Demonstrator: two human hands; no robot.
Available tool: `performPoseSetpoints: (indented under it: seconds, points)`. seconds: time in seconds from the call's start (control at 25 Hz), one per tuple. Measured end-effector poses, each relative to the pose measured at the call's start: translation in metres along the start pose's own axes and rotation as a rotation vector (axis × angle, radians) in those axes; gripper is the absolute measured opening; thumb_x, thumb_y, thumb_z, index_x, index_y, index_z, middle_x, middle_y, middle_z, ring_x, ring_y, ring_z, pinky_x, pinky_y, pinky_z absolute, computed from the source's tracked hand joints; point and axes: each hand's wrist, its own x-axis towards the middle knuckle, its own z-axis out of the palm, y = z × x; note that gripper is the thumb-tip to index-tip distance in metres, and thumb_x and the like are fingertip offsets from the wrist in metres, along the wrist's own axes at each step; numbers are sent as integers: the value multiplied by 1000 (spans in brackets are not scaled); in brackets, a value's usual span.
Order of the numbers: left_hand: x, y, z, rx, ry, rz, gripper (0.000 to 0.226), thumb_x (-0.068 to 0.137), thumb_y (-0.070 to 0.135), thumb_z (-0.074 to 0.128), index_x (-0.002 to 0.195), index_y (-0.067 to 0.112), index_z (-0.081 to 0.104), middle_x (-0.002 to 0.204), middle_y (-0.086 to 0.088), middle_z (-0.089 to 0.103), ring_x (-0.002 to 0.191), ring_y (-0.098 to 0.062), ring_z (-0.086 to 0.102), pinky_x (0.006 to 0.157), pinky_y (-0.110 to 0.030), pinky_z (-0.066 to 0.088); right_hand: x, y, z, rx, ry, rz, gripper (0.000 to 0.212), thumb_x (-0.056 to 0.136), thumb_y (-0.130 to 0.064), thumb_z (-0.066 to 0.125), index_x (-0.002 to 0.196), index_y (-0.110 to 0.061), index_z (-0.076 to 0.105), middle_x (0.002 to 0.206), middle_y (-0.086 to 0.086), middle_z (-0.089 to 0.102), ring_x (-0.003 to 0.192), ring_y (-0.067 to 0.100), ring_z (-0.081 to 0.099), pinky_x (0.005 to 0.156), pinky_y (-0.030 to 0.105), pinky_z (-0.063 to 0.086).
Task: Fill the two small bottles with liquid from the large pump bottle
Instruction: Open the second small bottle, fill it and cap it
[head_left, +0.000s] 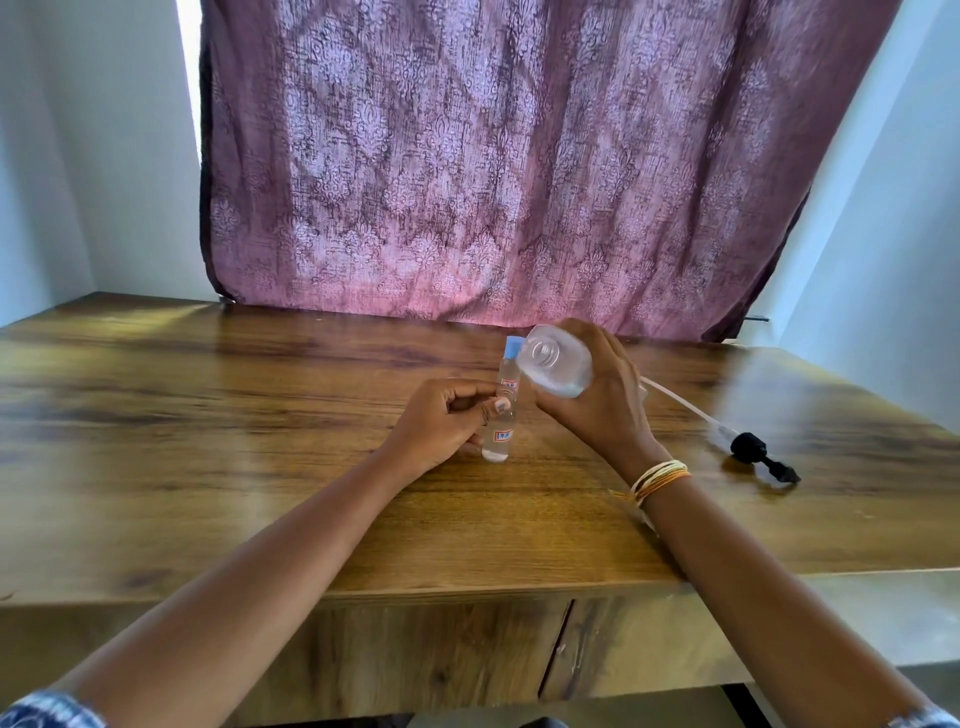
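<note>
My right hand (605, 395) grips the large clear bottle (557, 362), tipped over with its base toward me and its mouth down to the left. Its black pump head (761, 451) with the white tube lies apart on the wooden table (260, 441) at the right. My left hand (447, 421) pinches a small clear bottle (498, 439) that stands upright on the table, liquid showing in its lower part. A second small bottle (509, 371) with a blue cap stands just behind it, beside the large bottle.
A purple patterned curtain (519, 156) hangs behind the table's far edge. White walls stand at both sides. The white tube (685, 405) of the pump runs across the table to the right of my right hand.
</note>
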Motion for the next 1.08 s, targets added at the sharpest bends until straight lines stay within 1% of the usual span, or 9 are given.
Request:
performPoseSetpoints:
  seconds: [0.28,0.32,0.36,0.44,0.56,0.68,0.84,0.96,1.08]
  points:
    - [-1,-1,-1,-6,-15,-18,25,79,14,74,103,23,69,93,-5,74,71,-7,71,59,-26,60,29,-1,-13,174,85,290,74,57,-28,88,118,-15,49,100,-15,58,83,-3,57,74,11,45]
    - [-2,0,-2,-15,-14,-23,24,79,14,74,101,24,69,93,-5,74,69,-7,70,58,-26,60,37,1,-16,219,74,372,76,57,-29,88,119,-14,47,102,-11,59,86,-1,59,77,15,48]
    - [-2,1,-2,-26,-15,-25,22,80,13,74,98,25,68,92,-5,74,68,-7,71,57,-25,59,43,4,-18,274,58,444,74,57,-27,87,117,-15,46,105,-4,61,90,7,62,80,25,54]
    - [-2,1,-3,-40,-19,-34,21,80,13,73,98,24,69,91,-4,74,70,-9,72,56,-25,59,53,12,-22,380,28,523,54,63,-14,85,103,-18,49,104,8,66,91,24,69,82,46,58]
    - [-1,0,-4,-14,-19,-36,29,80,15,74,109,15,68,98,-8,74,83,-19,73,59,-26,60,61,18,-27,488,6,606,35,69,-5,81,88,-17,55,89,12,70,77,28,71,79,54,59]
    - [1,-4,-4,-5,1,-39,28,78,19,76,105,22,69,100,-10,75,88,-24,73,60,-27,60,67,27,-31,530,-16,658,37,76,3,75,84,-20,47,81,4,65,71,26,66,79,52,57]
    - [3,-5,-4,25,-3,-39,30,78,20,76,107,19,70,97,-9,76,81,-20,73,59,-25,59,72,57,-30,477,5,680,43,72,-4,80,98,-11,48,97,10,65,82,33,68,79,51,58]
    - [3,-4,-5,27,-3,-34,30,79,17,75,108,17,70,97,-10,75,75,-13,71,58,-22,58,79,75,-29,469,23,683,48,74,-5,79,109,-8,46,108,17,64,75,22,70,63,35,60]
    - [0,-1,-6,10,-16,-22,24,79,14,75,99,25,70,96,-8,75,70,-8,70,58,-22,58,80,83,-29,516,18,700,46,76,-2,76,111,-4,47,99,13,64,58,5,68,51,20,54]
